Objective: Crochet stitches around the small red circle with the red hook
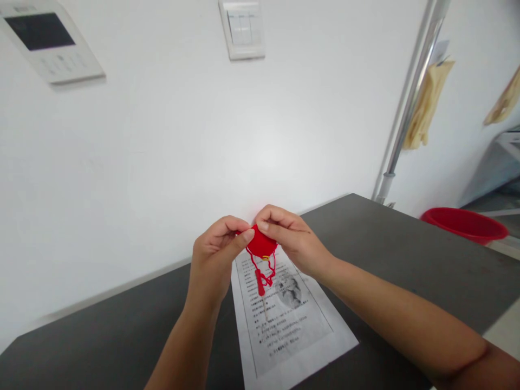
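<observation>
Between both hands is a small rounded red crochet piece (262, 246), held up above the sheet. My left hand (217, 246) pinches its left upper edge between thumb and fingers. At its right upper edge, my right hand (290, 233) also has thumb and fingers closed on it. A small yellow bit (265, 258) shows at the lower rim. Red yarn (268, 277) hangs in loops below the piece. Beside those loops is a crochet hook (260, 283) with a red handle and a thin shaft, over the printed paper sheet (300, 338).
The dark grey table (390, 260) meets a white wall. A metal pole (414, 97) stands at its far right, with yellowish gloves (426, 108) hanging behind. Lower right is a red basin (465, 225). A light switch (242, 30) and an intercom panel (51, 40) are on the wall.
</observation>
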`<state>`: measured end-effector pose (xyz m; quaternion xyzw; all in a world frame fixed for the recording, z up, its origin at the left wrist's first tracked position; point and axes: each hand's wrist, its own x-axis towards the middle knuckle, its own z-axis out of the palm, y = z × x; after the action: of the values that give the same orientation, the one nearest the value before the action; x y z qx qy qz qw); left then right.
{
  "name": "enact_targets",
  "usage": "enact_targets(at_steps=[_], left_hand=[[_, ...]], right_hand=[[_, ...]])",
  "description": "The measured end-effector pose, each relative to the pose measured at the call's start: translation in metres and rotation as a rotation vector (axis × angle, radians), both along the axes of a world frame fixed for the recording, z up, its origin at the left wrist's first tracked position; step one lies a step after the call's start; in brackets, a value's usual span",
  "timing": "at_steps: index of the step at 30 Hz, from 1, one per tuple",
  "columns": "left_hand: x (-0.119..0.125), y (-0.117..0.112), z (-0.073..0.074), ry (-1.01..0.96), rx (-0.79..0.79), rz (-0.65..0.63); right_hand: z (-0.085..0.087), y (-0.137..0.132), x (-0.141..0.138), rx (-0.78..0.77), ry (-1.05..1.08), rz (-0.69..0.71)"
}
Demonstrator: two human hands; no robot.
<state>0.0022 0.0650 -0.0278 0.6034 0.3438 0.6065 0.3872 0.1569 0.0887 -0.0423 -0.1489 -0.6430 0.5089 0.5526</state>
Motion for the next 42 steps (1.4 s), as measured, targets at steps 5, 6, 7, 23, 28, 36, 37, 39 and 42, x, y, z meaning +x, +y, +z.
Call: enact_targets(at_steps=[5, 6, 7, 23, 28, 36, 37, 39, 42], left_hand=[[-0.003, 0.002, 0.002, 0.060, -0.126, 0.012], [-0.003, 0.001, 0.003, 0.088, -0.106, 0.040], [-0.003, -0.001, 0.004, 0.109, -0.073, 0.073], [-0.005, 0.001, -0.001, 0.078, 0.120, 0.221], [-0.003, -0.005, 0.004, 0.405, 0.272, 0.317], [0.000, -0.002, 0.008, 0.701, 0.619, 0.406], [0.002, -0.002, 0.007, 0.671, 0.564, 0.383], [0.003, -0.001, 0.005, 0.532, 0.335, 0.273], [0.004, 0.000, 0.001, 0.240, -0.061, 0.039]], right_hand=[[0.006, 0.000, 0.005, 0.082, -0.181, -0.098], [0.007, 0.000, 0.006, 0.115, -0.235, -0.134], [0.008, 0.000, 0.007, 0.155, -0.285, -0.168], [0.007, 0.004, 0.009, 0.162, -0.327, -0.138], [0.007, 0.001, 0.010, 0.227, -0.421, -0.224], [0.009, -0.001, 0.011, 0.347, -0.443, -0.287], [0.009, -0.001, 0.010, 0.372, -0.448, -0.294], [0.008, 0.000, 0.010, 0.424, -0.460, -0.307], [0.006, 0.001, 0.009, 0.442, -0.472, -0.321]])
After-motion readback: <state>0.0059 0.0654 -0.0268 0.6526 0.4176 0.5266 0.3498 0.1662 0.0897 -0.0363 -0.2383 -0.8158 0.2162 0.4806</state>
